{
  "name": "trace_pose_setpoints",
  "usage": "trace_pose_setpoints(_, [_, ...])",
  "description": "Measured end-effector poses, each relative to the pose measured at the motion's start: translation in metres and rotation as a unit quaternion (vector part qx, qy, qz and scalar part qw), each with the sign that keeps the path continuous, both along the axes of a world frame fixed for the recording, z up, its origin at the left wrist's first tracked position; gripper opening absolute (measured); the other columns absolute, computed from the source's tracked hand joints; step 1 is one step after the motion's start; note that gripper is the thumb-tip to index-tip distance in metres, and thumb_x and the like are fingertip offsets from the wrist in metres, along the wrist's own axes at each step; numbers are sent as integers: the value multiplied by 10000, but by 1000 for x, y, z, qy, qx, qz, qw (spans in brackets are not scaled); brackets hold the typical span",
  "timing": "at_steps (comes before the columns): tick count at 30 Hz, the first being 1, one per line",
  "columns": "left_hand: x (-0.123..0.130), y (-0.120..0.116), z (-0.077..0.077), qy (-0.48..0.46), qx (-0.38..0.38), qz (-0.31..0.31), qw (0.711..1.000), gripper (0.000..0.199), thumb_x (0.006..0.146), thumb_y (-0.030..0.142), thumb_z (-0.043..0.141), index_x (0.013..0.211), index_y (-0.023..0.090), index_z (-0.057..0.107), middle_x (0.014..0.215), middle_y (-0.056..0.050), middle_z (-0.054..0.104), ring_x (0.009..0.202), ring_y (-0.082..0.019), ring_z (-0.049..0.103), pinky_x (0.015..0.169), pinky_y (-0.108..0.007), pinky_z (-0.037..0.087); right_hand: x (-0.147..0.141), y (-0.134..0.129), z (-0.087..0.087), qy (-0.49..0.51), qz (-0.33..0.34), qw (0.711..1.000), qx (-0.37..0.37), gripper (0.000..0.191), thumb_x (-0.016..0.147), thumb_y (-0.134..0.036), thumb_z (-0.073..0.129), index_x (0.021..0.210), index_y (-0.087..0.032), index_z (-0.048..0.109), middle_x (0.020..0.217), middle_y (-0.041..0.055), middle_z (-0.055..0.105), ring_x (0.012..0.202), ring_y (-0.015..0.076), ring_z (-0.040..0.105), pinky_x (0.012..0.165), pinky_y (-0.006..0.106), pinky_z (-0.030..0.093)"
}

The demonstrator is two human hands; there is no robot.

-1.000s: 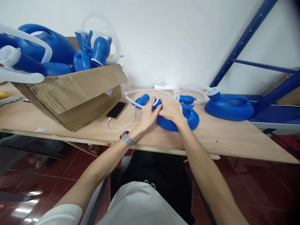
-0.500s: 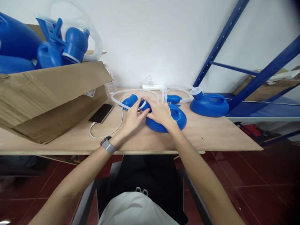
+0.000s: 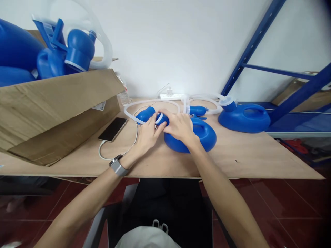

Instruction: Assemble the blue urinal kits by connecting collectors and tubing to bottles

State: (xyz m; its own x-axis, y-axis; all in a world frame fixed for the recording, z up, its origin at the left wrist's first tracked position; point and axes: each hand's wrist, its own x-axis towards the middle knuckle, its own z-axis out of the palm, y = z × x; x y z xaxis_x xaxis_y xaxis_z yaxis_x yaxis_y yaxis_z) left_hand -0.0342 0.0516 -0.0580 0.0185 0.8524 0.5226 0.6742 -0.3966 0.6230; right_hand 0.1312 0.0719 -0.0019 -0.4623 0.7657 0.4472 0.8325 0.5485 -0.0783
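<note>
A blue plastic bottle (image 3: 207, 138) with a loop handle lies on the wooden table in front of me, its mouth end to the left. At that end, a blue neck piece (image 3: 165, 119) with a white ring (image 3: 159, 118) sits between my hands. My left hand (image 3: 148, 135) pinches it from the left, thumb and fingertips closed against the ring. My right hand (image 3: 179, 126) curls over the neck from the right, partly covering the bottle. How ring and neck join is hidden by my fingers. Behind my left hand lies a blue bulb-shaped piece (image 3: 146, 114) beside a clear hose (image 3: 131, 102).
At left stands a cardboard box (image 3: 62, 88) full of blue parts and hoses. A phone (image 3: 113, 129) lies charging beside it. A second blue bottle (image 3: 243, 121), another bulb piece (image 3: 198, 110) and a power strip (image 3: 172, 96) are further back. Blue shelving (image 3: 254, 44) rises at right.
The view has shifted slightly, so the table and its things appear a little larger and lower. Both hands stay on the neck piece, with only small finger movement.
</note>
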Motion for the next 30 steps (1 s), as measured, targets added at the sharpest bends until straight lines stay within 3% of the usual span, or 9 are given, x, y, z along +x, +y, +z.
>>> trace_pose_setpoints(4, [-2, -1, 3, -92, -18, -65, 993, 687, 948, 555, 651, 1493, 151, 545, 1497, -175, 619, 1290, -336, 637, 1080, -434, 493, 3, -6, 0, 10, -9, 1000, 6, 544, 940, -417, 623, 1469, -290, 596, 1052, 86, 827, 899, 317, 751, 680, 330, 397])
trace_pose_setpoints(7, [-6, 6, 11, -220, -104, -144, 959, 681, 896, 689, 623, 1337, 173, 662, 1378, -135, 697, 1210, -330, 667, 963, -395, 546, 9, -12, 0, 8, 9, 1000, 14, 543, 932, -455, 673, 1447, -296, 604, 1087, 66, 824, 912, 302, 757, 665, 318, 398])
trace_pose_setpoints(11, [0, 20, 35, -386, -265, -162, 869, 805, 934, 825, 321, 1066, 165, 762, 1020, -119, 792, 998, -307, 726, 849, -386, 574, 17, -18, 0, -13, 29, 999, 16, 661, 941, -637, 659, 1491, -279, 571, 1076, 78, 819, 904, 302, 757, 690, 318, 417])
trace_pose_setpoints(14, [17, 26, 53, -484, -377, -173, 770, 749, 957, 773, 370, 1056, 151, 774, 996, -139, 802, 977, -314, 738, 876, -415, 586, 18, -21, 2, -15, 12, 1000, -5, 789, 938, -769, 569, 1517, -233, 542, 1140, 118, 800, 953, 321, 749, 720, 327, 434])
trace_pose_setpoints(16, [29, 26, 61, -504, -411, -173, 739, 665, 997, 682, 404, 1032, 135, 782, 1003, -150, 808, 994, -307, 746, 906, -411, 590, 16, -23, 4, -7, -8, 999, -30, 730, 985, -766, 477, 1455, -220, 590, 1127, 114, 798, 962, 312, 746, 717, 322, 428])
trace_pose_setpoints(18, [38, 24, 63, -514, -407, -165, 737, 580, 1011, 605, 462, 974, 126, 787, 985, -144, 811, 1001, -290, 752, 929, -381, 588, 13, -24, 6, -8, -33, 998, -56, 636, 1056, -697, 366, 1355, -212, 648, 1052, 100, 805, 924, 291, 748, 694, 317, 406])
trace_pose_setpoints(22, [43, 21, 58, -521, -353, -148, 763, 424, 970, 512, 604, 865, 138, 773, 933, -112, 808, 987, -263, 755, 916, -335, 589, 7, -23, 8, -11, -41, 996, -73, 538, 1105, -558, 315, 1273, -182, 661, 1012, 92, 805, 879, 274, 745, 664, 327, 368])
trace_pose_setpoints(26, [41, 28, 50, -513, -352, -127, 773, 356, 966, 441, 632, 741, 174, 697, 783, -74, 765, 846, -232, 748, 768, -319, 595, 6, -20, 6, 16, -7, 998, -61, 478, 1102, -474, 340, 1247, -150, 660, 1051, 104, 807, 929, 271, 738, 676, 333, 363])
trace_pose_setpoints(30, [37, 36, 45, -503, -354, -152, 774, 341, 943, 455, 678, 746, 176, 683, 691, -44, 707, 727, -197, 715, 647, -283, 561, 7, -18, 3, 40, 9, 997, -63, 424, 1092, -430, 349, 1155, -176, 682, 1002, 80, 812, 855, 246, 730, 653, 331, 332])
